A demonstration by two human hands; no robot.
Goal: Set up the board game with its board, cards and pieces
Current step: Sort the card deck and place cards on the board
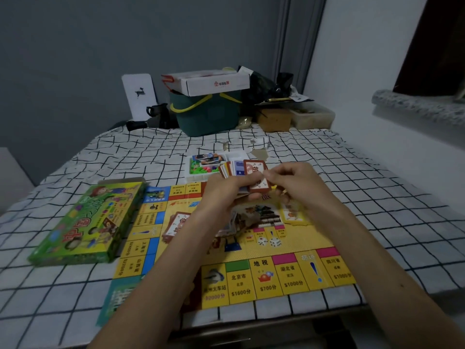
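both hands raised over board (pixel 276 270), left hand (pixel 221 191) gripping fanned cards (pixel 232 168), right hand (pixel 292 183) pinching red card (pixel 255 170)

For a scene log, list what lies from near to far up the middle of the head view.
Game board → fanned cards → white tray of pieces → torn paper scraps → green basket.

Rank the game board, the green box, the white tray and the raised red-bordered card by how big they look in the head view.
1. game board
2. green box
3. white tray, which lies farther off, so its true size is unsure
4. red-bordered card
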